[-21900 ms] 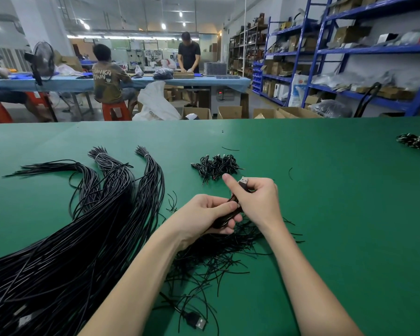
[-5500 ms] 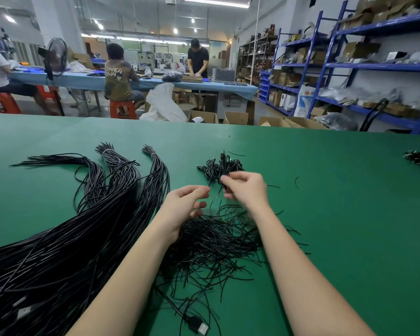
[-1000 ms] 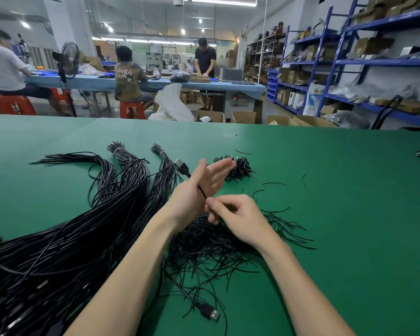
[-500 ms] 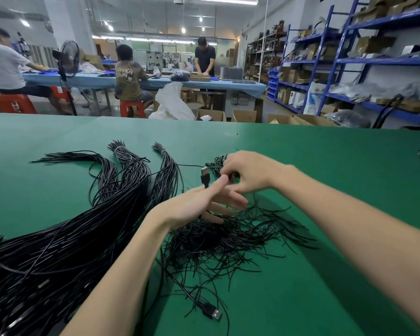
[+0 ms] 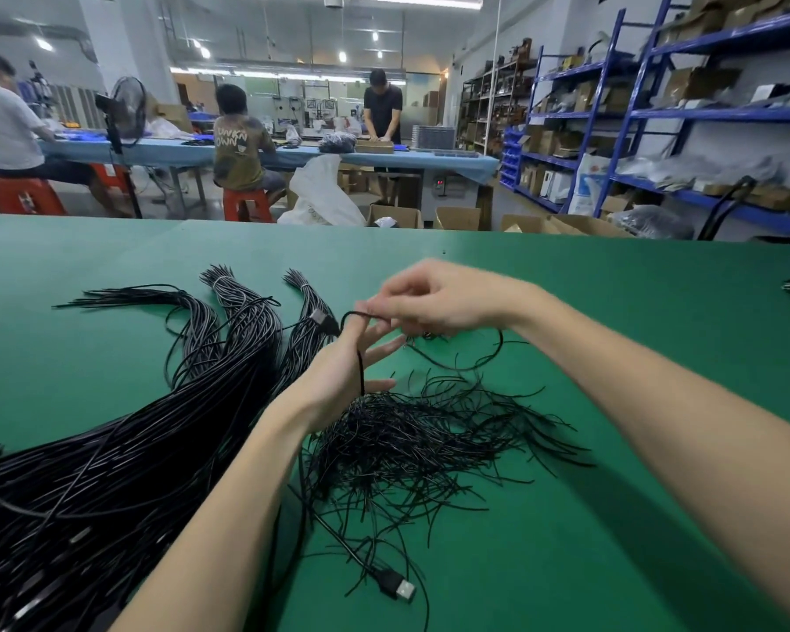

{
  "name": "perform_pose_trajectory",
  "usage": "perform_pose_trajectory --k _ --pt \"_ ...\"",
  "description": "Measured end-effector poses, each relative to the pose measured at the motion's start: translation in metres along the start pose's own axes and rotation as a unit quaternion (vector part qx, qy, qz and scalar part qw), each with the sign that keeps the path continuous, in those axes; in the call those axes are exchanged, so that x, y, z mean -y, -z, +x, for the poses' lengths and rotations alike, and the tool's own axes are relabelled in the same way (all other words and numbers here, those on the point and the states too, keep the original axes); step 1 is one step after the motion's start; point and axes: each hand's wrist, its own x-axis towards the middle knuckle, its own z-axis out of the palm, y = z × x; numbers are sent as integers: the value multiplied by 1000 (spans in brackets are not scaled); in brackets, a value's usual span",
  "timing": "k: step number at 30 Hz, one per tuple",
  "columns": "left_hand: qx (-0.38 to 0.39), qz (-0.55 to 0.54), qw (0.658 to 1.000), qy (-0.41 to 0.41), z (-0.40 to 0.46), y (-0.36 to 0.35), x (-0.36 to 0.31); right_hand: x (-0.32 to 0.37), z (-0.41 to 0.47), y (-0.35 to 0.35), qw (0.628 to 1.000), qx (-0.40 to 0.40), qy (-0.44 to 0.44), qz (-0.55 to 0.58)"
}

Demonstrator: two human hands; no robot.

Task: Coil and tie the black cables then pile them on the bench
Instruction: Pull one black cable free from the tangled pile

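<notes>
Two hands over green bench (image 5: pixel 612 312), right hand (image 5: pixel 434 303) pinching cable (image 5: pixel 457 364), left hand (image 5: pixel 343 371) flat-fingered inside its loop, tie wires (image 5: pixel 429 440) beneath.

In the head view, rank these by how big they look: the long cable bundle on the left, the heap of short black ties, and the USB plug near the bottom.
1. Long cable bundle
2. Heap of short ties
3. USB plug, though nearest the camera
</notes>
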Motion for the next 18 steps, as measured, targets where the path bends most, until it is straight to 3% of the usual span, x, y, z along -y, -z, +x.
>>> perform_pose_trajectory --k 4,6,14,18 --pt "45 19 999 2 -3 4 -3 -36 -21 -34 971 -91 -44 215" --pt "63 35 997 17 -3 4 0 -46 -28 -47 958 -110 -48 260" --pt "109 -14 994 -3 -5 -13 -3 -50 -37 -95 951 -9 -41 306" --pt "126 -80 989 -18 -8 -5 -11 -60 -33 -92 969 1 -105 223"
